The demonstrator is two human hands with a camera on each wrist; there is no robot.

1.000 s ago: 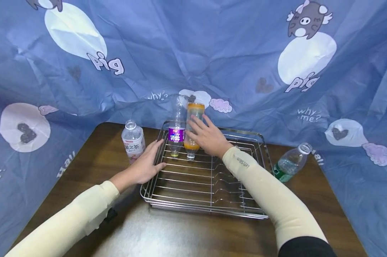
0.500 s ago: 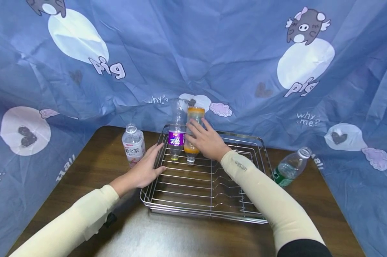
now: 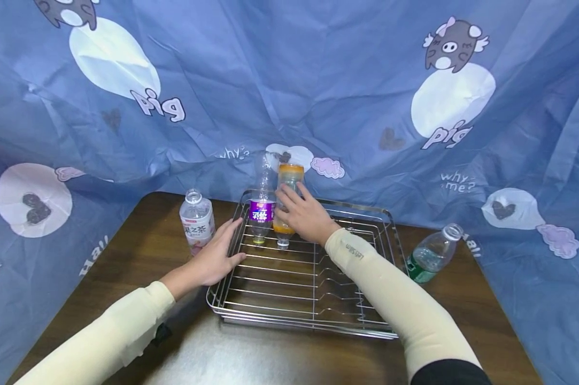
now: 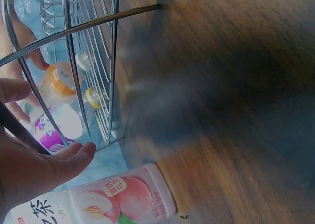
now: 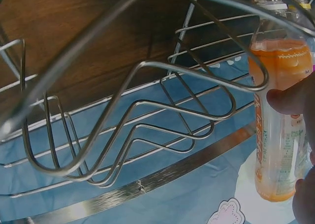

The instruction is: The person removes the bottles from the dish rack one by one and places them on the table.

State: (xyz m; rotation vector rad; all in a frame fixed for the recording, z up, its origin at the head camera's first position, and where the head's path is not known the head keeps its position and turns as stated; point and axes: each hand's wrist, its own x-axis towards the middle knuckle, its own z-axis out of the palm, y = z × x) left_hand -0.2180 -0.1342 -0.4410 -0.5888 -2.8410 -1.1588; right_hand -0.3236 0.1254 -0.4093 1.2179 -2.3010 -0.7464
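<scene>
In the head view, an upside-down plastic bottle with orange bands [image 3: 291, 171] stands neck-down in a metal dish rack [image 3: 270, 291]. My right hand [image 3: 305, 214] holds it from the right side. The right wrist view shows the thumb [image 5: 289, 100] against the same bottle [image 5: 275, 145]. A clear bottle with a purple label [image 3: 261, 211] stands inverted just left of it. My left hand [image 3: 214, 260] rests on the rack's left rim with fingers extended and thumb over the inside. Next to that hand, a peach tea bottle [image 3: 198, 222] stands upright outside the rack.
A clear bottle with a green label [image 3: 433, 255] leans on the table right of the rack. The brown wooden table [image 3: 251, 355] ends at a blue cartoon-printed cloth [image 3: 318, 96] hanging behind and at the sides.
Everything sits slightly lower in the head view than before. My right fingers look somewhat more bent over the orange-banded bottle. The left hand stays on the rack's rim.
</scene>
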